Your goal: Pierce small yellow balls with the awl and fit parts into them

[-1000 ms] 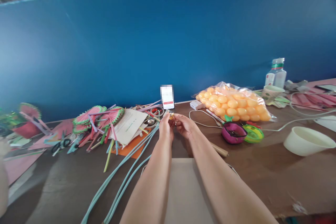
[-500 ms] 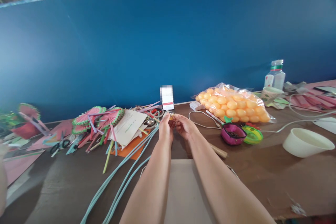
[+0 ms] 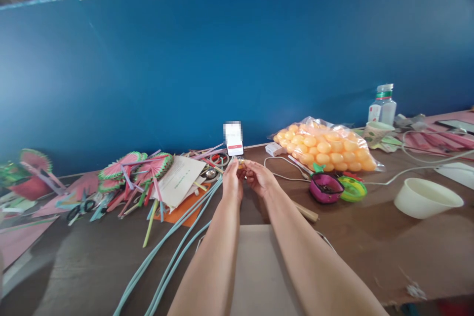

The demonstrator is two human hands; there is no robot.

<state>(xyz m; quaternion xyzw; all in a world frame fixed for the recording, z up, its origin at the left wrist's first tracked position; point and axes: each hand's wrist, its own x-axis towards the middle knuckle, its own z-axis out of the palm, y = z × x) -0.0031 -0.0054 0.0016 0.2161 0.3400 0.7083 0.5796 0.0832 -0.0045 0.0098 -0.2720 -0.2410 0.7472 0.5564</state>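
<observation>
Both of my hands meet over the back half of the table, gripping one small shiny object [image 3: 241, 163] in gold and silver tones; its exact kind is too small to make out. My left hand [image 3: 232, 181] is closed on it from the left, fingers curled beneath. From the right, my right hand [image 3: 259, 177] pinches the same object between thumb and fingers. Just behind the hands, a phone [image 3: 235, 148] with a lit screen stands upright against the blue partition. A round metal piece [image 3: 211, 173] lies to the left of the hands.
Left are watermelon-patterned paper fans [image 3: 122, 168], scissors [image 3: 86, 206], papers [image 3: 184, 177] and long pale-blue tubes [image 3: 168, 242]. Right are a bag of orange balls [image 3: 326, 148], a purple container [image 3: 326, 188], a green container [image 3: 353, 188], a cream bowl [image 3: 418, 205], bottles [image 3: 383, 106] and a white cable [image 3: 388, 180].
The whole view has shifted slightly. Both hands stay together on the small object with almost the same grip. At the far left edge, a blurred skin-toned shape has mostly left the view.
</observation>
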